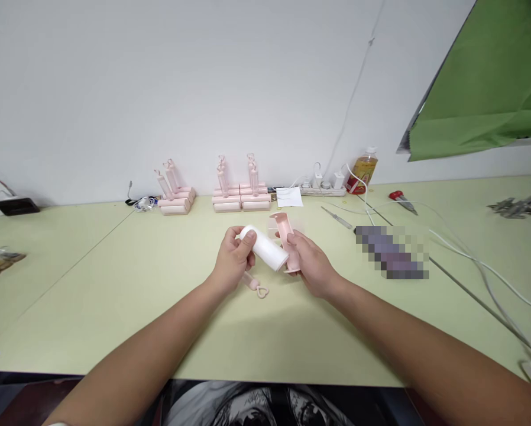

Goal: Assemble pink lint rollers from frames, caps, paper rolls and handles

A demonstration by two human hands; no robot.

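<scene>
My left hand is closed around one end of a white lint roller refill, thumb on top. The roll tilts down to the right, its lower end close to a pink half-round lint roller cover. My right hand grips that cover from the right, its hollow side facing the roll. Whether roll and cover touch, I cannot tell. Below my left hand, a pink handle with a heart-shaped loop lies on the table, partly hidden. Something clear sits behind the cover, mostly hidden.
Assembled pink lint rollers stand in groups along the wall, with more at left. A power strip, a drink bottle, a screwdriver, a red-handled tool, a blurred-out object and white cables lie rightward.
</scene>
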